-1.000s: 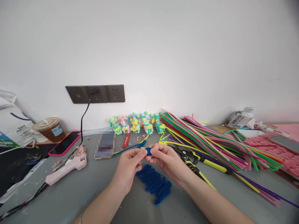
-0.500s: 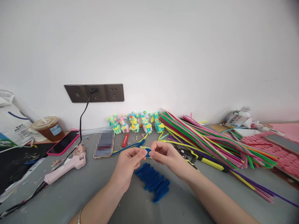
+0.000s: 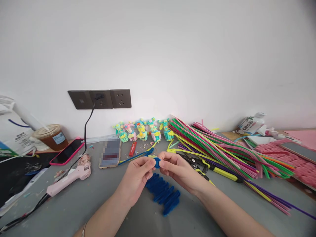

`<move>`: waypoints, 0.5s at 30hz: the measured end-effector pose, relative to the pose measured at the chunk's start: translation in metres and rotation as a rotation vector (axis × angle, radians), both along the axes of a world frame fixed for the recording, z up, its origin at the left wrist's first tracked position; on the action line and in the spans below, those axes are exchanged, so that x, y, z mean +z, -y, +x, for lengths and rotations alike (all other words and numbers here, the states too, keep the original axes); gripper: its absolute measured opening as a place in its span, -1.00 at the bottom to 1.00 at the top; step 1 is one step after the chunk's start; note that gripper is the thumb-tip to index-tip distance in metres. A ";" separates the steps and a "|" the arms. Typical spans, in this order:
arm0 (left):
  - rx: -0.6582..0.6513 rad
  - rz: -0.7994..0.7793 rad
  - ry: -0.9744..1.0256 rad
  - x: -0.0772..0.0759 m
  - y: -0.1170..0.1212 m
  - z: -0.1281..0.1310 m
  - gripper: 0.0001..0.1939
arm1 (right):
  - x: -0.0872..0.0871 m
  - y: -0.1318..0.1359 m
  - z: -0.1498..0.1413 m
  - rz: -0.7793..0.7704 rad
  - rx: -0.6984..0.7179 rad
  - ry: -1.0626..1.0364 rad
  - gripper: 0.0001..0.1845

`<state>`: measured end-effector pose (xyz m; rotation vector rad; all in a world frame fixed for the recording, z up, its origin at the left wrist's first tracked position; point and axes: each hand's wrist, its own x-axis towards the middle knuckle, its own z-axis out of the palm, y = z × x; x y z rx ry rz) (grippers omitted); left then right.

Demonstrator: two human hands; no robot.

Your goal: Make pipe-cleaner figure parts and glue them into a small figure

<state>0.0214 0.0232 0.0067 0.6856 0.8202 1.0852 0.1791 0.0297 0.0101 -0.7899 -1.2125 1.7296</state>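
Between the fingertips of both hands is a small blue coil of pipe cleaner (image 3: 157, 162). My left hand (image 3: 138, 176) pinches its left side with thumb and forefinger. From the other side my right hand (image 3: 178, 169) pinches it the same way. Just below the hands, a zigzag-bent blue pipe cleaner piece (image 3: 163, 194) lies on the grey table (image 3: 148, 223). Behind my left fingers rest loose blue and yellow pipe cleaners (image 3: 134, 157). Pliers with yellow handles (image 3: 223, 173) lie to the right of my right hand, partly hidden by it.
Several small pastel figures (image 3: 142, 131) stand by the wall. A large bundle of coloured pipe cleaners (image 3: 209, 144) spreads across the right. At left are a pink glue gun (image 3: 70, 179), a pink-cased phone (image 3: 67, 152), a drink cup (image 3: 53, 136) and another phone (image 3: 110, 153).
Both hands have shifted very slightly right and down with the blue coil, which has turned a little between the fingertips. The table items appear unmoved.
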 end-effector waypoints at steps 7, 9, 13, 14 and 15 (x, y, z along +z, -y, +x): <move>-0.089 -0.061 0.036 -0.003 -0.004 -0.004 -0.69 | -0.001 0.000 0.000 -0.035 0.027 -0.017 -0.64; -0.082 -0.058 0.042 -0.004 -0.003 -0.004 -0.69 | -0.002 0.000 0.000 -0.043 0.037 -0.021 -0.64; -0.070 0.057 -0.063 -0.002 -0.004 -0.005 -0.70 | -0.002 -0.002 0.001 -0.008 0.002 0.002 -0.65; -0.066 0.101 -0.118 -0.002 -0.005 -0.007 -0.70 | -0.003 -0.002 0.001 0.012 -0.016 0.018 -0.65; -0.060 0.138 -0.173 -0.002 -0.007 -0.008 -0.70 | -0.003 -0.003 0.002 0.034 -0.033 0.038 -0.66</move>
